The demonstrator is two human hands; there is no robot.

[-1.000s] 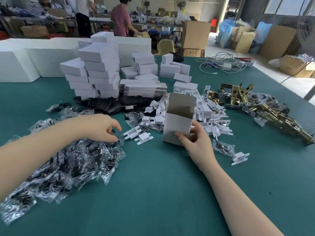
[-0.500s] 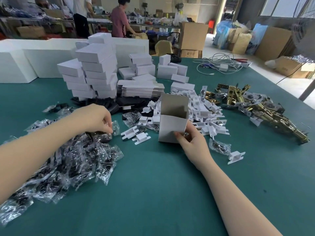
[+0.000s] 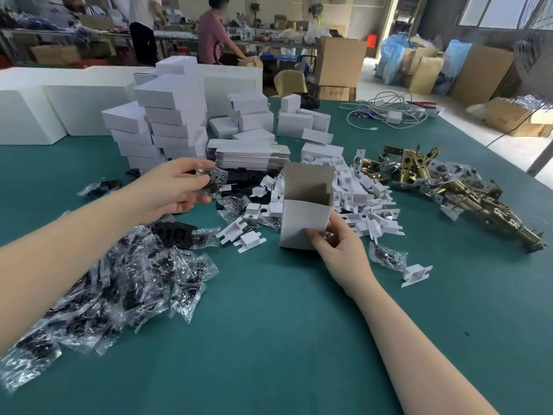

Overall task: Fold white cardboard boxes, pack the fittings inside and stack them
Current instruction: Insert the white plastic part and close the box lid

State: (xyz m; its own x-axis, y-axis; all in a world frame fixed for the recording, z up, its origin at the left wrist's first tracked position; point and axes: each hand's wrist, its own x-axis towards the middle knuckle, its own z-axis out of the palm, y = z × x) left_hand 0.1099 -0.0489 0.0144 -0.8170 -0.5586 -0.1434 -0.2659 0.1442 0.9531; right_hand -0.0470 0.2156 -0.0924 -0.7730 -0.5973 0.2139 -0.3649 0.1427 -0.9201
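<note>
An open white cardboard box (image 3: 302, 224) stands upright on the green table (image 3: 284, 339), its top flap raised. My right hand (image 3: 335, 250) grips its lower right corner. My left hand (image 3: 173, 190) is lifted above the table and pinches a small clear bag of fittings (image 3: 211, 179), left of the box and apart from it. A heap of such clear bags (image 3: 113, 283) lies under my left forearm. Closed white boxes (image 3: 167, 115) are stacked behind.
Flat box blanks (image 3: 248, 154) and white plastic inserts (image 3: 359, 199) lie behind the box. Brass latches (image 3: 454, 193) sprawl at the right. One bag (image 3: 387, 256) and one insert (image 3: 416, 272) lie beside my right wrist. Cables (image 3: 386, 112) are far back; two people stand beyond the table.
My left hand has risen from the bag heap holding one clear bag and moved right toward the box. My right hand still holds the box in place.
</note>
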